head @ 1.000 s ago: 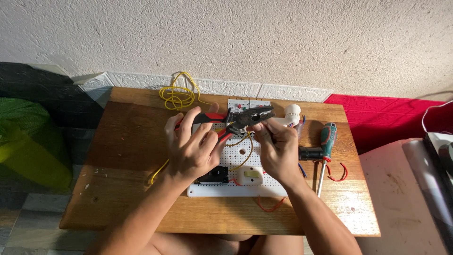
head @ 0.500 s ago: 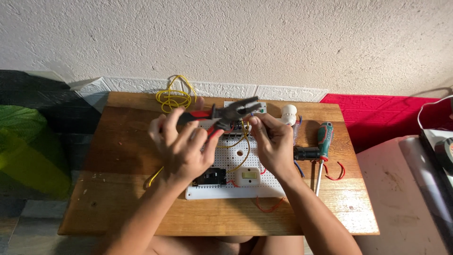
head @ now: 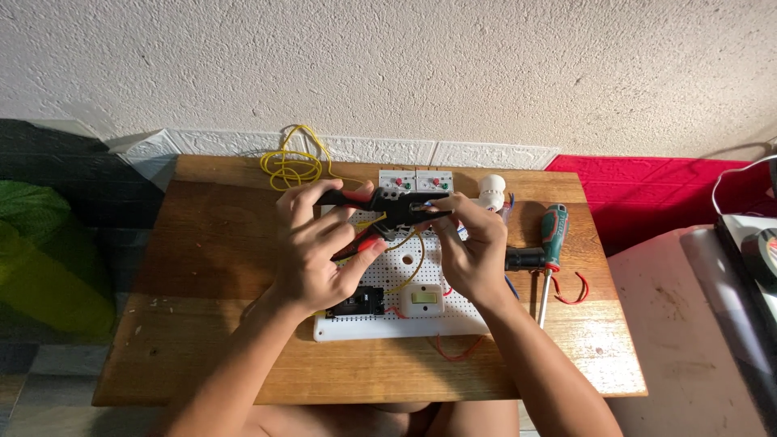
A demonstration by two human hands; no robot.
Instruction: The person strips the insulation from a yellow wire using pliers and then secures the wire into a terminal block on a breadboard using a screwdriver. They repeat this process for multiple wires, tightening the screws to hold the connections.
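Gripping wire stripper [head: 388, 212] | left hand [head: 316, 251] closed | right hand [head: 473, 251] pinching yellow wire [head: 409, 243]

A person's left hand [head: 316, 251] grips the red-and-black handles of a wire stripper [head: 380, 212] above a white perforated board [head: 421, 311] on a wooden table [head: 202, 283]. The right hand [head: 473, 251], at 3 o'clock of the tool's head, pinches a yellow wire [head: 409, 267] at it. A coil of yellow wire [head: 290, 166] lies at 11 o'clock; a green-handled screwdriver [head: 552, 243] rests at 3 o'clock of the board.
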